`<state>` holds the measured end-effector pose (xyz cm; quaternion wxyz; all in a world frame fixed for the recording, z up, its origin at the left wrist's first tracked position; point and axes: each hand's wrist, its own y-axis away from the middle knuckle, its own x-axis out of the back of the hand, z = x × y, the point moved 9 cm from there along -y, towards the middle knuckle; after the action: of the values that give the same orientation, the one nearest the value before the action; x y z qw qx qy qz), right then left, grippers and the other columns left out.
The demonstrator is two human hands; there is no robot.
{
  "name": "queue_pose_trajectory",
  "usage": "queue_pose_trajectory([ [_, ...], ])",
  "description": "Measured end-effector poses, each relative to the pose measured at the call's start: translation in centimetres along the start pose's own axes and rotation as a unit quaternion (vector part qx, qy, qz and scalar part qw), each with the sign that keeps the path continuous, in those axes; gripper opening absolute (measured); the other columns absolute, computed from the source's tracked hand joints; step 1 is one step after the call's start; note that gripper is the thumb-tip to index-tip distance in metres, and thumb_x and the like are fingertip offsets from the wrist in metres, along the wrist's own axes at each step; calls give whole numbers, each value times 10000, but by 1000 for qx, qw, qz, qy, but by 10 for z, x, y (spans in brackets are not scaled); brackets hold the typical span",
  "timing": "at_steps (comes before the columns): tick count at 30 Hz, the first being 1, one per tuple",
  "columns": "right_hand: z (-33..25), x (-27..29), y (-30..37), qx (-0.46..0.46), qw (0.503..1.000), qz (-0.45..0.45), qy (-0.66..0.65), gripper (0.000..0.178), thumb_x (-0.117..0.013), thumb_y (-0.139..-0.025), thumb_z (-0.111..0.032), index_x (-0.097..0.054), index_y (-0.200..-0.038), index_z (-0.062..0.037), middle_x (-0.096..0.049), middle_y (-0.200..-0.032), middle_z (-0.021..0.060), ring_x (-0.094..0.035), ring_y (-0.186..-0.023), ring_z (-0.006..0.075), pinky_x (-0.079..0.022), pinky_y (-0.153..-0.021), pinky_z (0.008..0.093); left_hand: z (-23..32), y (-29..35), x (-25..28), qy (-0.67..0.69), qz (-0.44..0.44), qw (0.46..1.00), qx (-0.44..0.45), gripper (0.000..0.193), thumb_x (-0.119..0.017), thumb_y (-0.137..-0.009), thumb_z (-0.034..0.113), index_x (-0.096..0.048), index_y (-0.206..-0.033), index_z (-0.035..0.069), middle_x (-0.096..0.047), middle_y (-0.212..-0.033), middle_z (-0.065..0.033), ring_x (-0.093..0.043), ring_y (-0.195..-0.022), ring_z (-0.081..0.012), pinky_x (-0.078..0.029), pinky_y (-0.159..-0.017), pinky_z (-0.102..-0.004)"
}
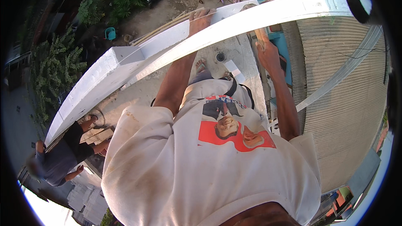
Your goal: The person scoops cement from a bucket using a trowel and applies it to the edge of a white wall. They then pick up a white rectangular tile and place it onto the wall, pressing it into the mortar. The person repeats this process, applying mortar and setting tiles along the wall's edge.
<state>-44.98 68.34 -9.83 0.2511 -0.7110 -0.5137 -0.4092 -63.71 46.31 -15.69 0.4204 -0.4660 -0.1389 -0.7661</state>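
Left hand [201, 20] laid over the top edge of the white block row [165, 39], fingers bent forward; cannot tell whether they grip or only rest. Right hand [267, 51] closed round a wooden-handled tool [261, 36], its far end partly hidden behind the silvery bar [293, 10] that crosses in front of my left forearm. Block row runs from lower left up past my left hand; a co-worker [58, 157] has a hand at its near-left end.

My reading: settling or lining up the blocks by tapping. To do it well, press the left palm flat and steady, fingers well clear of the strike. Light, square taps near the block's middle; corners look likely to chip. Check the line by eye after each few. Mind the bar on the swing, and warn the co-worker first.
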Motion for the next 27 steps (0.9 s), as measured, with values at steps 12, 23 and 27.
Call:
queue_pose_trajectory([
  [12,-23,-27,42,93,995,21,19,440,-610,-1015,-241,-596,-1381,3,-641,-1335,272,-592,-1247,465,-467,-1054,530,-31,37,45,-20,-3,998,64,870,-885,-745,460,-542,-1477,138,-612,-1410,-105,-511,-1396,-284,-137,-1268,-567],
  [23,-42,-38,21,53,998,-10,-40,537,-611,-1054,-330,-511,-1523,-88,-626,-1414,224,-610,-1287,389,-464,-1081,486,-29,29,45,-25,-49,991,122,778,-875,-761,394,-564,-1430,147,-619,-1375,-69,-529,-1362,-256,-114,-1280,-558],
  [27,-49,-32,9,-51,993,-54,-93,557,-619,-1057,-347,-493,-1546,-110,-631,-1422,215,-632,-1272,380,-480,-1069,456,-26,27,47,-15,-47,992,118,779,-879,-753,360,-562,-1427,131,-607,-1378,-76,-521,-1371,-259,-104,-1282,-567],
])
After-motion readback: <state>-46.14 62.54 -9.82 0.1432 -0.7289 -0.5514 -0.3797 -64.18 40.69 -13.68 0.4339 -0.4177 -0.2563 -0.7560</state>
